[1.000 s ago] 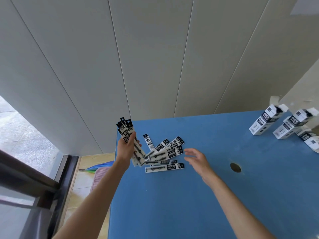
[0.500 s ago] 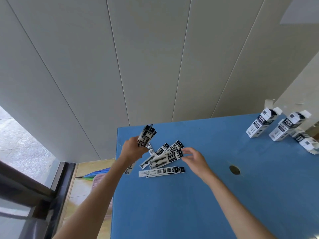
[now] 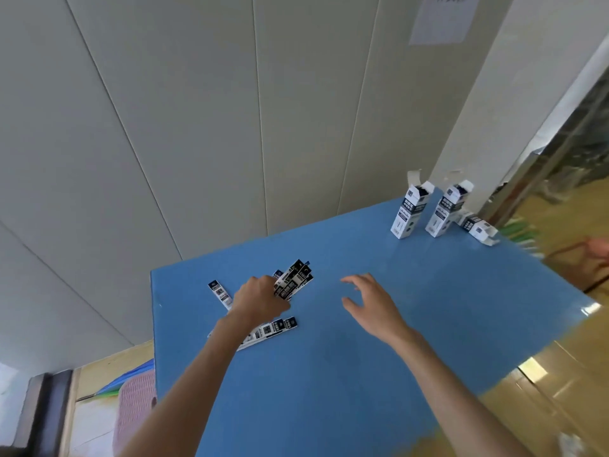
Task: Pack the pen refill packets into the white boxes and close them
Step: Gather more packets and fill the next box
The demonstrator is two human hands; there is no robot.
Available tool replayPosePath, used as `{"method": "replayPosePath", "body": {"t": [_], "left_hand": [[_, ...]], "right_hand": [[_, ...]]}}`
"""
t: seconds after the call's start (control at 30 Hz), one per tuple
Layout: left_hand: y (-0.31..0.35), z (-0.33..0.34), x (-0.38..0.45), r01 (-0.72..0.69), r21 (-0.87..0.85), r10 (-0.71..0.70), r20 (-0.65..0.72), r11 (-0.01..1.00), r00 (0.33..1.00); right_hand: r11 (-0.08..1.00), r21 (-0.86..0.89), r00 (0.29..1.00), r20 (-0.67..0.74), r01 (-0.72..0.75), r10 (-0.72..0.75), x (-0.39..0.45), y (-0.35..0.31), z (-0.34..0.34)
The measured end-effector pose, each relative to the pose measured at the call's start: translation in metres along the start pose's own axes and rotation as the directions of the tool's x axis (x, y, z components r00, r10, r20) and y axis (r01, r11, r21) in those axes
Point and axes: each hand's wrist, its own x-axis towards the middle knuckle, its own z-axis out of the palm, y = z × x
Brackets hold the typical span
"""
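Pale grey panelled wall [image 3: 197, 127] stands behind the scene, with a white paper sheet [image 3: 441, 18] fixed high on it at the right.

Flat blue table [image 3: 346, 374] fills the lower centre, its far edge against the wall.

Pink ribbed stool [image 3: 135, 410] stands on the floor just off the table's left edge.

Two tall white boxes with black printing stand upright at the far right corner of the table: the left upright box [image 3: 410, 211] and the right upright box [image 3: 447, 211], side by side, both with top flaps raised. A third white box [image 3: 478, 227] lies on its side just right of them, near the table edge.

Left hand [image 3: 258, 300] is over the table's left part, fingers curled round a bundle of black-and-white pen refill packets [image 3: 293, 283]; the bundle tilts up and to the right out of the fist.

Right hand [image 3: 370, 301] is held above bare table surface to the right of the bundle, palm down, fingers spread and relaxed, gripping nothing.

Loose packets [image 3: 276, 326] lie flat on the table below the left wrist, partly hidden by the forearm. One single packet [image 3: 219, 293] lies flat just left of the left hand.
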Motion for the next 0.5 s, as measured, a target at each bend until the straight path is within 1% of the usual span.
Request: {"method": "replayPosePath", "body": {"t": [0.1, 0.23, 0.3, 0.5], "left_hand": [[0.043, 0.014, 0.0, -0.025, 0.093, 0.026, -0.008, 0.995, 1.0], [0.099, 0.041, -0.001, -0.094, 0.151, 0.101, -0.042, 0.984, 0.994], [0.131, 0.059, -0.003, -0.107, 0.183, 0.118, -0.054, 0.977, 0.991], [0.232, 0.113, -0.012, -0.104, 0.151, 0.114, -0.06, 0.983, 0.992]], "right_hand": [[0.999, 0.034, 0.999, -0.025, -0.03, 0.031, -0.013, 0.031, -0.026], [0.998, 0.043, 0.996, -0.075, -0.037, 0.04, -0.029, 0.08, -0.062], [0.999, 0.032, 0.996, -0.081, -0.029, 0.032, -0.037, 0.111, -0.082], [1.0, 0.017, 0.998, -0.063, -0.011, 0.012, -0.057, 0.208, -0.146]]}}
